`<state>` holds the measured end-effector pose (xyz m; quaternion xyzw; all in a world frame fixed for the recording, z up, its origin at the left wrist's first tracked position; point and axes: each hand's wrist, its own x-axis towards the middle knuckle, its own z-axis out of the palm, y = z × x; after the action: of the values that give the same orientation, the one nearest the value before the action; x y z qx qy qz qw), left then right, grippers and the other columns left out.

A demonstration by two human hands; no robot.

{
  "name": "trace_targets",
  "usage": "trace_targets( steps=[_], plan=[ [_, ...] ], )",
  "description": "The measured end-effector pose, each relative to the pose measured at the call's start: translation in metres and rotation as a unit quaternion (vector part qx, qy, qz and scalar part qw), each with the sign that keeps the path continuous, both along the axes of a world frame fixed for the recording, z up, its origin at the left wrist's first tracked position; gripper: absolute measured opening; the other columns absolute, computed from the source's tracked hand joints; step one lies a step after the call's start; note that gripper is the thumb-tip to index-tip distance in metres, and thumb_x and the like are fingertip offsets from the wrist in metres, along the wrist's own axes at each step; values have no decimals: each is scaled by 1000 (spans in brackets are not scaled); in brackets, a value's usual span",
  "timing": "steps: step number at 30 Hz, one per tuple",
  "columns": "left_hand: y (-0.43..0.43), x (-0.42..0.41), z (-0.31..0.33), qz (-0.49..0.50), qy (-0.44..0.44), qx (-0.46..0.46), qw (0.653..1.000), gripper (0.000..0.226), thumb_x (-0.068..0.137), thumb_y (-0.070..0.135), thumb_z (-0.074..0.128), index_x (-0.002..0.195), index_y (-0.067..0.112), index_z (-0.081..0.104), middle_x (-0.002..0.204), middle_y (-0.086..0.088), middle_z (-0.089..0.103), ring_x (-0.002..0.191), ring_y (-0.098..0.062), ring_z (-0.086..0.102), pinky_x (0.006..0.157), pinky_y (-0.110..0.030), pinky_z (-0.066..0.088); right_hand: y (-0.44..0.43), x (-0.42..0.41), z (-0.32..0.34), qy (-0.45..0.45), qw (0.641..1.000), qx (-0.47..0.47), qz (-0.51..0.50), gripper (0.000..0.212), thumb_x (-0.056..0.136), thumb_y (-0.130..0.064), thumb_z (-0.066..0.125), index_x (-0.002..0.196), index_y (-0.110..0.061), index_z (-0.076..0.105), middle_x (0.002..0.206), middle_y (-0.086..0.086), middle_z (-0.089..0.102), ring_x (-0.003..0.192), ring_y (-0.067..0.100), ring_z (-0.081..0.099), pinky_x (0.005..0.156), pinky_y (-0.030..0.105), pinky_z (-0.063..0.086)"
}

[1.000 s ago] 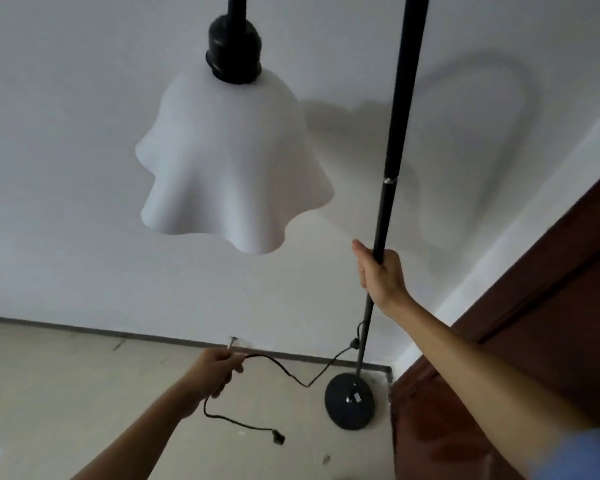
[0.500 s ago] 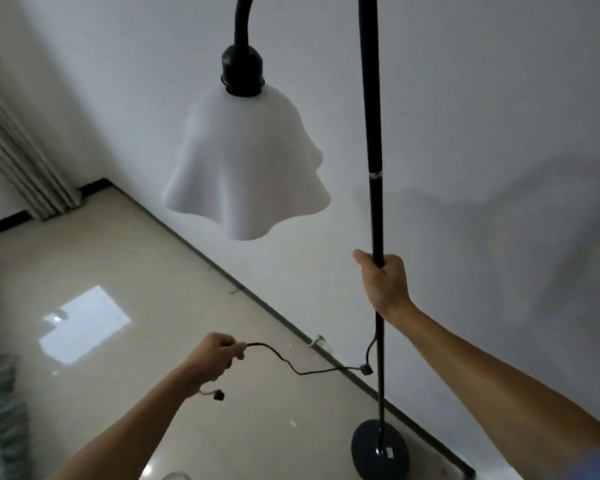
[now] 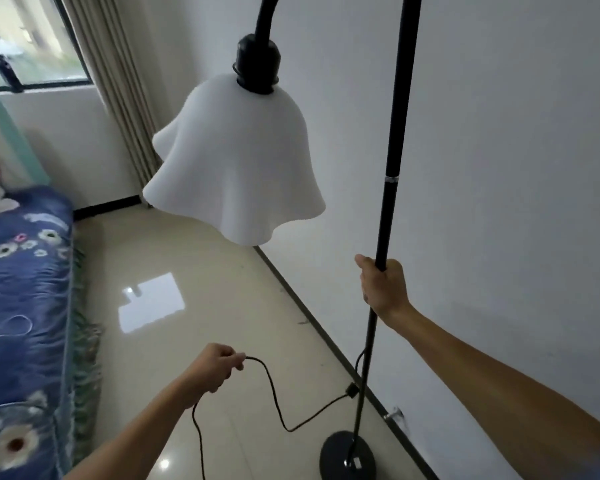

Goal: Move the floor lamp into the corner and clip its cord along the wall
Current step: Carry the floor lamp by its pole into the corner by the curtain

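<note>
The lamp's pole [image 3: 392,161] stood nearly upright at the right of centre of the frame, its long axis running top to bottom with a slight lean, top toward the right, down to the round base [image 3: 347,457] on the floor [image 3: 222,306] at lower centre, close to the wall [image 3: 499,168]. From the top edge its neck curved down to the white wavy shade [image 3: 236,168], which hung mouth-down at centre. The right hand [image 3: 383,285] was clamped round the pole below its silver joint, thumb up, forearm reaching in from the lower right. The left hand [image 3: 217,370] was closed on the cord [image 3: 274,403] at lower centre, forearm coming up from the bottom edge; the cord sagged from the fist in a loop to an inline switch [image 3: 352,390] beside the pole, and another length dropped from the fist to the bottom edge. The two hands were well apart. Against half a second earlier, the view had swung left: a window [image 3: 25,43], curtain [image 3: 118,91] and blue floral bed [image 3: 21,306] now filled the left side, where before only the curtain's edge showed, while both grips were unchanged
</note>
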<state>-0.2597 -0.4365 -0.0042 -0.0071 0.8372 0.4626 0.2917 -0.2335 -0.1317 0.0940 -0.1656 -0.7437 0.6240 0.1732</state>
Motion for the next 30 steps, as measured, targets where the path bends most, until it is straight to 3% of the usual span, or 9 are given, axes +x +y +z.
trace_targets(
  steps=[14, 21, 23, 28, 30],
  plan=[
    [-112, -242, 17, 135, 45, -32, 989, 29, 89, 28, 59, 67, 10, 64, 49, 1, 40, 38, -12, 29, 42, -24, 22, -120, -313, 29, 41, 992, -30, 114, 44, 82, -34, 57, 54, -18, 28, 54, 7, 24, 46, 19, 21, 49, 33, 19],
    [-128, -368, 43, 207, 58, -45, 975, 27, 92, 23, 56, 73, 5, 63, 50, 0, 41, 37, -10, 32, 34, -19, 26, -161, -490, 36, 33, 981, -39, 189, 47, 85, -36, 57, 55, -11, 31, 53, 6, 23, 45, 17, 22, 46, 29, 20],
    [-133, -398, 50, 231, 64, -37, 970, 27, 93, 22, 56, 73, 4, 62, 50, -1, 40, 38, -11, 31, 33, -19, 25, -176, -534, 41, 40, 978, -45, 202, 49, 84, -38, 58, 60, -15, 21, 53, 5, 22, 44, 17, 21, 45, 29, 19],
    [-158, -481, 52, 270, 71, -40, 960, 27, 93, 21, 56, 72, 5, 62, 49, -1, 39, 37, -11, 30, 37, -21, 24, -215, -646, 43, 49, 970, -44, 234, 56, 86, -37, 59, 52, 1, 34, 50, 4, 23, 43, 17, 22, 44, 26, 22],
    [-173, -521, 45, 278, 68, -40, 957, 27, 92, 22, 57, 73, 4, 63, 49, -1, 40, 37, -11, 30, 39, -21, 24, -232, -691, 38, 52, 967, -47, 245, 55, 88, -34, 58, 51, -4, 29, 46, 2, 21, 41, 17, 21, 42, 25, 21]
  ],
)
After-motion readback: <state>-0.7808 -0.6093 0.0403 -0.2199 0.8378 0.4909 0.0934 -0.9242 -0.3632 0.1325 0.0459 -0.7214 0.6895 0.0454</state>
